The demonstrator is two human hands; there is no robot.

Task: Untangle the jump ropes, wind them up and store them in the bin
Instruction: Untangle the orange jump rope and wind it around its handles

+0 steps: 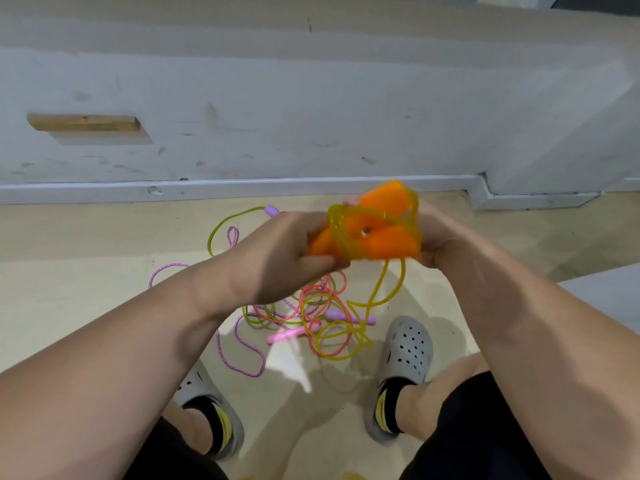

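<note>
Yellow jump rope (pixel 335 233), coiled on orange handles (pixel 391 241), gripped between left hand (pixel 277 258) and right hand (pixel 437 237).

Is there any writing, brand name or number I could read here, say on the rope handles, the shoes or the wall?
No text can be read anywhere in this view.
orange handles, held by the left hand and right hand: blurred, no print shows.
grey clogs: no logo or number shows.
wall: only scuff marks.
</note>
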